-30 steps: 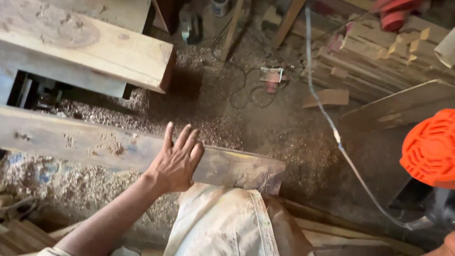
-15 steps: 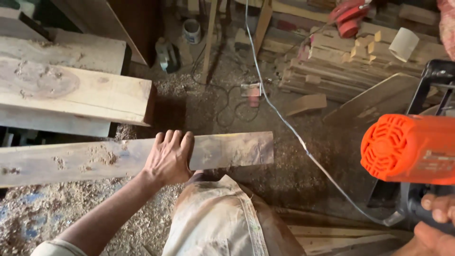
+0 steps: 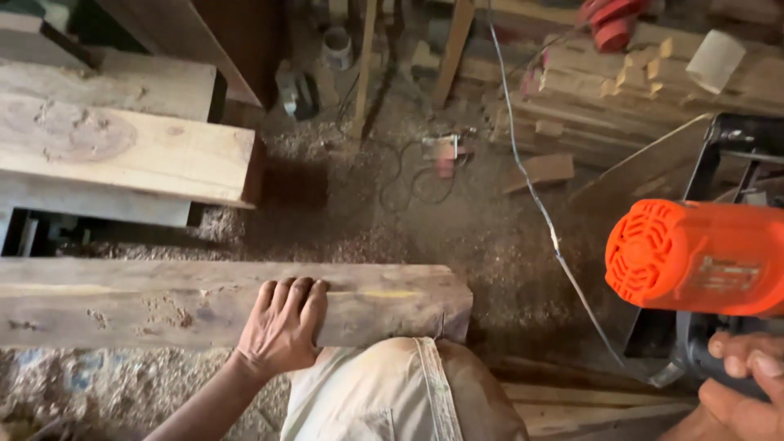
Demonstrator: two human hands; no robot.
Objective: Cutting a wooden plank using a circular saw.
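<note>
Head view, looking straight down: the left hand (image 3: 282, 327) lies flat, palm down, on the long rough wooden beam (image 3: 163, 302), fingers together and curled over its far edge, pressing on it rather than gripping round it; the beam runs in from the left edge of the view and ends just past the person's knee in pale beige trousers (image 3: 400, 392), which sits right against the near side of the beam's end; a faint yellow streak shows on the beam's top face beside the fingers.

Over on the right, the right hand (image 3: 747, 380) is wrapped round the dark handle of the orange power tool with a ribbed round motor housing (image 3: 694, 257); fingers closed tight on the grip, thumb on top; the tool is held well apart from the beam, out beyond its end; a thin pale cable (image 3: 531, 188) trails from the tool up across the floor toward the top edge.

The sawdust-covered floor (image 3: 392, 220) spreads below everything; a thick pale timber block (image 3: 122, 151) sits toward the upper left, another plank just behind it; a stack of cut wooden pieces (image 3: 621, 90) is piled at the upper right, with a red object on top near the edge; a small offcut (image 3: 539, 171) lies on the floor near the cable.
</note>
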